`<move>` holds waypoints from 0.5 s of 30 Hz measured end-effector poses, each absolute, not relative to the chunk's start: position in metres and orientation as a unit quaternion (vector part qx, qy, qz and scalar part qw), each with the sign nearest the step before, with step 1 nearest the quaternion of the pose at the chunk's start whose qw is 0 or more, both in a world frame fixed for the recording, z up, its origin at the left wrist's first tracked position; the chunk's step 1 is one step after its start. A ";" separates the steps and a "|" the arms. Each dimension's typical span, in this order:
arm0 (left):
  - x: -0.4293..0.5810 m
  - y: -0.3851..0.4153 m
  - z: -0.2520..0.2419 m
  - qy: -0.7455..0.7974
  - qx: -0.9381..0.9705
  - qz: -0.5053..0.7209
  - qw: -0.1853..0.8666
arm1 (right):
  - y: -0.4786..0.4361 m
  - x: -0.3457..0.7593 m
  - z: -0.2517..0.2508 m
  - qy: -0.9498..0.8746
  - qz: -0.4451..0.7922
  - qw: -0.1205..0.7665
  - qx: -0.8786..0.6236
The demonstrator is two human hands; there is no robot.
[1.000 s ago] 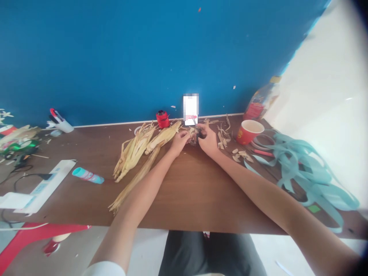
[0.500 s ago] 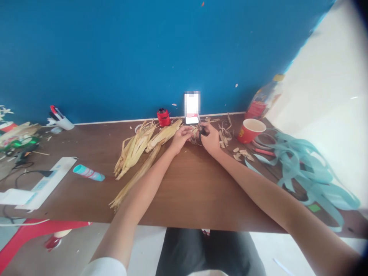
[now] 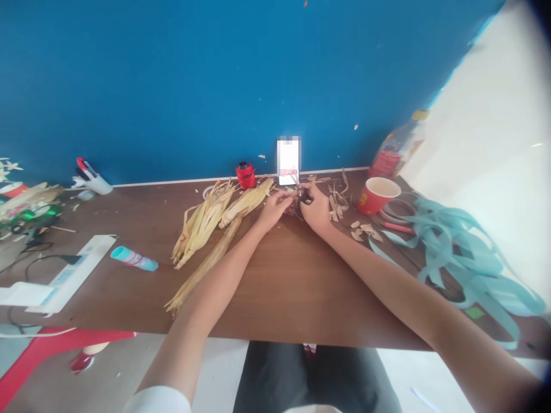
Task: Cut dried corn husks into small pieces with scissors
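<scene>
Near the back of the brown table, my right hand [image 3: 315,205] is closed around the dark handles of a pair of scissors [image 3: 305,198], whose blades point toward the wall. Close beside it, my left hand [image 3: 276,206] pinches a small piece of dried corn husk [image 3: 294,194], mostly hidden by the fingers. Two bundles of dried corn husks [image 3: 204,221] lie left of my left hand, and a longer husk strip [image 3: 206,267] runs under my left forearm. Cut husk scraps [image 3: 338,203] are scattered to the right of my right hand.
A lit phone [image 3: 288,160] leans on the blue wall. To the right stand a red paper cup [image 3: 379,196], a bottle [image 3: 398,146] and a heap of teal ribbon [image 3: 460,246]. On the left are a blue tube [image 3: 134,259], a power strip [image 3: 71,275] and a pen holder [image 3: 99,183].
The fingers of my left hand have shifted slightly over the husk piece, and the scissor blades show more clearly. The view has moved a little; the other things stay put.
</scene>
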State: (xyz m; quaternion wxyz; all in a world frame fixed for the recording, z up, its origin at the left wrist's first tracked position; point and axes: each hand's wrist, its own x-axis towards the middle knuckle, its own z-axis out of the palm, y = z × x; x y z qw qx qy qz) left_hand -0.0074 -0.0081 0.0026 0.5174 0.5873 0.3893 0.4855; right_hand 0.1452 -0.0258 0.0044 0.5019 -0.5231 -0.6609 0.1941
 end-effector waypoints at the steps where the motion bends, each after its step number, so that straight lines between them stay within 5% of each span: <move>1: -0.008 -0.007 0.001 0.390 0.600 0.492 0.496 | -0.026 0.145 0.005 -0.657 0.193 0.514 -0.516; 6: -0.012 -0.007 0.002 0.380 0.657 0.552 0.347 | -0.029 0.142 0.005 -0.647 0.198 0.557 -0.482; 15: -0.011 -0.005 -0.001 0.387 0.469 0.615 0.502 | -0.027 0.141 0.005 -0.645 0.232 0.532 -0.498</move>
